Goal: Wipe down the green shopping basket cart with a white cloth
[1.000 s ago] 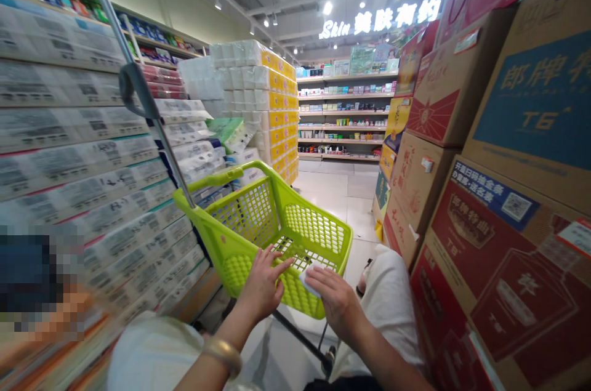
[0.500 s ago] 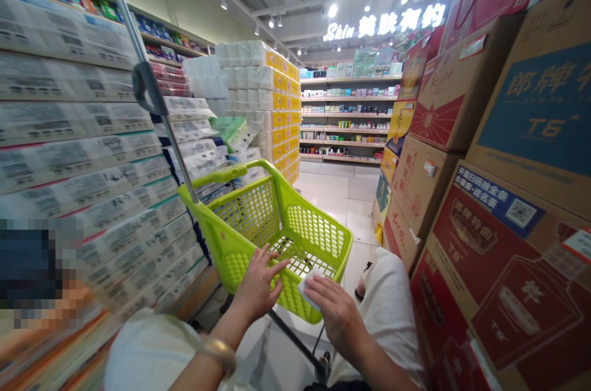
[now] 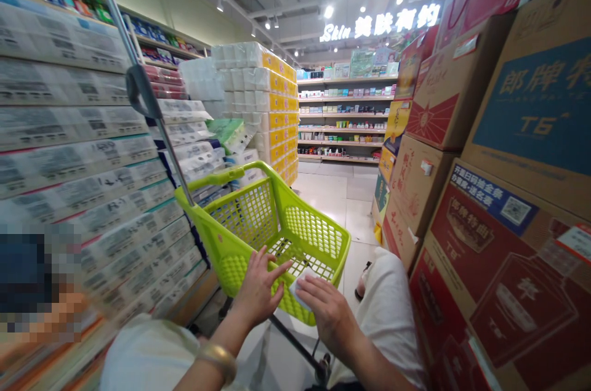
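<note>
A: Entry. Small white folded cloth (image 3: 299, 286), position?

B: On the near wall of the lime-green plastic mesh shopping basket (image 3: 318, 228), at the rim. The right hand (image 3: 325, 311) covers most of it. Only the upper left corner shows past the fingertips.

A: Grip?

B: Fingers close together, bent loosely over the cloth, pressing it to the mesh. Thumb is hidden, so I cannot tell whether it pinches from below. Nothing else in that hand.

A: Change over the last second?

B: Cloth and right hand have slid left along the wall, away from the basket's right corner and closer to the left hand (image 3: 256, 289). The basket itself has barely shifted. Reading: one sideways stroke across the wall. The stretch toward the right corner is now uncovered.

A: Left hand?

B: Same spot as before. Open, fingers spread, palm flat on the same wall, holding nothing. Its fingertips are near the cloth, not touching. Gold bangle (image 3: 217, 359) on that wrist.

A: Surroundings?

B: A grey metal pull handle (image 3: 154, 114) rises from the basket's far left corner. The person's white-trousered knee (image 3: 388, 305) is just right of the basket. Shelves of wrapped white tissue packs (image 3: 101, 163) stand to the left and stacked red and brown cardboard cartons (image 3: 484, 225) to the right, with the tiled aisle floor (image 3: 341, 194) between.
</note>
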Tool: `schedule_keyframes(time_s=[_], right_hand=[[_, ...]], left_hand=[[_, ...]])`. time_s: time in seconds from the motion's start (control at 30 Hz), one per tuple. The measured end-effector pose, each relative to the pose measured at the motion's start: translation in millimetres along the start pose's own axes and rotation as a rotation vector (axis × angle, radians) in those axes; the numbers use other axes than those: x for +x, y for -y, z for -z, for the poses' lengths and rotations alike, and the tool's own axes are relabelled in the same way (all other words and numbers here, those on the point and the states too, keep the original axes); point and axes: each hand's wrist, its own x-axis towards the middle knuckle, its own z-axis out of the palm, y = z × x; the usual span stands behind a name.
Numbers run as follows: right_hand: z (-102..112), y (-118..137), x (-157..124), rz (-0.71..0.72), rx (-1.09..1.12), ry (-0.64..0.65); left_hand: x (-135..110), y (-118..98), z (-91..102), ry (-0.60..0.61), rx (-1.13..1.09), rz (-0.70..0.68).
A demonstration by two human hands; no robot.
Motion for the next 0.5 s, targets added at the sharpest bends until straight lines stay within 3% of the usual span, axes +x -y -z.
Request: schedule_keyframes(time_s=[0.1,0.3,0.5], right_hand=[[-0.8,-1.0,1.3,0.008,0.014,0.008],[13.2,-4.7,-21.5,-0.025,0.037,0.023],[-0.8,-1.5,3.2,0.011,0.020,-0.013]], left_hand=[[-1.8,-0.2,-1.5,-0.016,0.004,-0.012],[-1.9,-0.7,-3.5,-0.050,-0.023,0.001],[0.3,-3.4,-2.8,-0.048,-0.066,0.040]])
